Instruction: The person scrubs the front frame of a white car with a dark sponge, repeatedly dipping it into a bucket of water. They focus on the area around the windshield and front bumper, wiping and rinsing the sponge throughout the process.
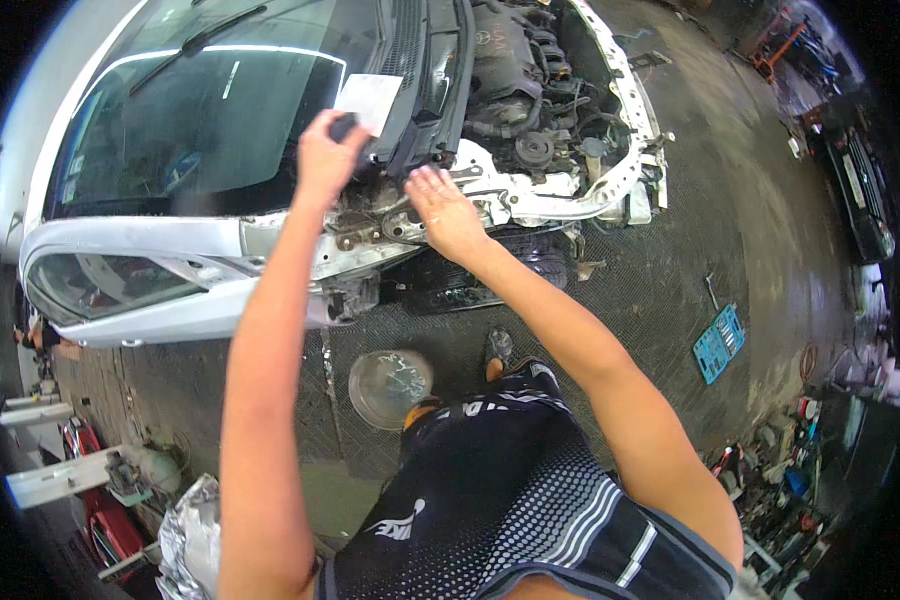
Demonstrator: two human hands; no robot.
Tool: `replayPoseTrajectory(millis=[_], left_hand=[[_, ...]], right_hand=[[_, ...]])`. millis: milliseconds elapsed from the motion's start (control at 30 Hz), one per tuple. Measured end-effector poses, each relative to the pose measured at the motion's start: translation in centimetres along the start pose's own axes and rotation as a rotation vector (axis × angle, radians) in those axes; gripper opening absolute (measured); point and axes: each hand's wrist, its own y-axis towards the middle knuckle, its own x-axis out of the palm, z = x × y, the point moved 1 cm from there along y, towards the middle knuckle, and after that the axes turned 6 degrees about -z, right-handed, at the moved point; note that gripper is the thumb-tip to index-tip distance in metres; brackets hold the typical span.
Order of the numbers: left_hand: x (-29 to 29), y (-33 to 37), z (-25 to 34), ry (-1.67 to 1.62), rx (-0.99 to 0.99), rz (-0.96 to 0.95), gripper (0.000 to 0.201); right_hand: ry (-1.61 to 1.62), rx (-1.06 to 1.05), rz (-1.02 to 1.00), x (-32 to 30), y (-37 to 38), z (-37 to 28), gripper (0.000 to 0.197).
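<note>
Two-handed, beside windshield cowl panel [406, 50] | grasping black object [343, 126] in left hand [324, 158] | with right hand [448, 212] unclenched by panel's near end | best braced lightly

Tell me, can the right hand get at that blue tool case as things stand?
Probably not: the right hand is at the car, while the blue tool case lies off to the right on the floor. Nothing seems to block it, but stepping over and bending would likely be needed.

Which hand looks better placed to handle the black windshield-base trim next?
Probably the right hand: it is beside the black trim, while the left hand holds a small black object.
</note>
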Motion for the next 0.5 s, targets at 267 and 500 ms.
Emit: replayPoseTrajectory(millis=[267,500], left_hand=[[-16.3,-2.5,-4.4,0.673,0.345,0.290,0.025],[-16.7,-3.1,-5.8,0.747,0.351,0.391,0.023]], right_hand=[[-0.199,-0.229,-0.176,-2.4,0.0,2.2,0.058],[-0.329,-0.326,-0.241,-3.7,2.0,3.1,0.051]])
